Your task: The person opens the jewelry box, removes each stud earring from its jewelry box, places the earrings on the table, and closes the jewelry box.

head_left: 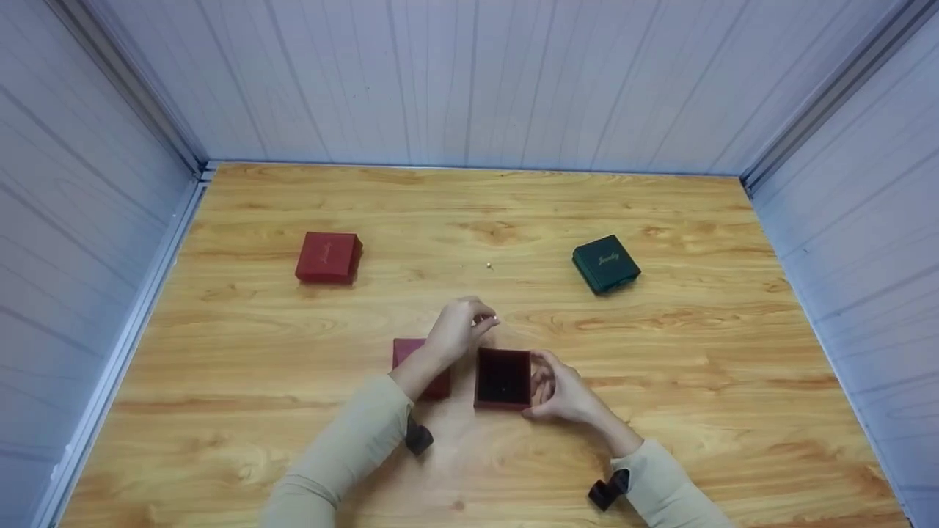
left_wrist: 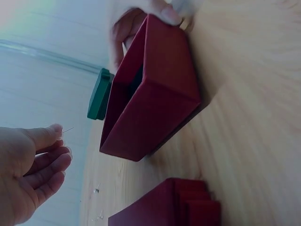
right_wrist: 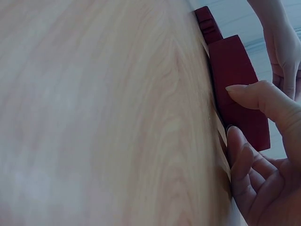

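My left hand (head_left: 458, 328) pinches a small earring between thumb and fingertips, beyond the open dark red jewelry box (head_left: 503, 403). In the left wrist view a thin metal earring post (left_wrist: 68, 129) sticks out from those fingertips. My right hand (head_left: 561, 389) grips the box from its right side, thumb on the near wall and fingers along the other side. The box stands on the table with its opening up and a dark lining inside. A red lid (head_left: 407, 350) lies just left of it, partly hidden under my left wrist.
A closed red jewelry box (head_left: 329, 257) sits at the back left, a closed green jewelry box (head_left: 607, 264) at the back right. Between them a tiny earring (head_left: 489, 265) lies on the wooden table (head_left: 704, 330). White panels (head_left: 469, 81) wall the back and sides.
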Demonstrator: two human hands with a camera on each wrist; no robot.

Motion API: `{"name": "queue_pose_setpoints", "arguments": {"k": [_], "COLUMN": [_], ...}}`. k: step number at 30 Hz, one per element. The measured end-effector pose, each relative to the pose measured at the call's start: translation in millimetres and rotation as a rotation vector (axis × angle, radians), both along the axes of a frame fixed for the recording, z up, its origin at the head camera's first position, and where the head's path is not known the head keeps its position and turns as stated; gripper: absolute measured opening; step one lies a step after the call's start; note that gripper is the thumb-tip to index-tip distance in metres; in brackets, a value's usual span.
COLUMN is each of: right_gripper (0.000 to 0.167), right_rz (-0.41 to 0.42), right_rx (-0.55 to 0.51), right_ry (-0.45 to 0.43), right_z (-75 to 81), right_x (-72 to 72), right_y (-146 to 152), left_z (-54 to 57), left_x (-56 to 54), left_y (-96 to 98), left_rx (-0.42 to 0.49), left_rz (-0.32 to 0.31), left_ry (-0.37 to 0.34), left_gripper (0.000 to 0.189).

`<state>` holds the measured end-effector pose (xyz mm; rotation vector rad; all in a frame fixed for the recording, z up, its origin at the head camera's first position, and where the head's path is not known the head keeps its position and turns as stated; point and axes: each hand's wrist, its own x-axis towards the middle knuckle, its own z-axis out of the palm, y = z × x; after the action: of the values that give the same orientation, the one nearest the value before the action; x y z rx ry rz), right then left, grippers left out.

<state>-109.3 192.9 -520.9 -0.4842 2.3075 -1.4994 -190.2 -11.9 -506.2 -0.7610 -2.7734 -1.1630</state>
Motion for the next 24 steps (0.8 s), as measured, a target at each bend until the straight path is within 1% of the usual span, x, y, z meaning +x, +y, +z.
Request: {"name": "queue_pose_setpoints", "arguments": {"k": [4, 7, 12, 17, 24], "right_gripper": [0.078, 0.079, 0.079, 0.079, 0.079], "right_rz": [0.001, 0.002, -0.003, -0.006, 0.007], "right_rx": [0.0, 0.006, 0.013, 0.006, 0.022], "right_ry": [0.005, -0.003, -0.012, -0.03, -0.032], "right_z": [-0.3, 0.4, 1.8, 3.0, 2.9], "right_x": [0.3, 0.3, 0.6, 0.7, -0.5], "right_y": [0.1, 0.0, -0.1, -0.4, 0.7], "left_z": [-1.5, -2.4, -2.9, -4.2, -8.2], "left_x": [-7.5, -13.6, -24.6, -33.6, -45.7], "left_y": [0.0, 0.8, 2.8, 3.9, 4.5], "left_rx": [-0.009, -0.014, -0.013, -0.009, -0.013], "left_rz": [0.024, 0.043, 0.077, 0.115, 0.137], "left_ry": [-0.031, -0.068, -0.103, -0.155, -0.196], "left_gripper": [0.012, 0.014, 0.013, 0.015, 0.015]}}
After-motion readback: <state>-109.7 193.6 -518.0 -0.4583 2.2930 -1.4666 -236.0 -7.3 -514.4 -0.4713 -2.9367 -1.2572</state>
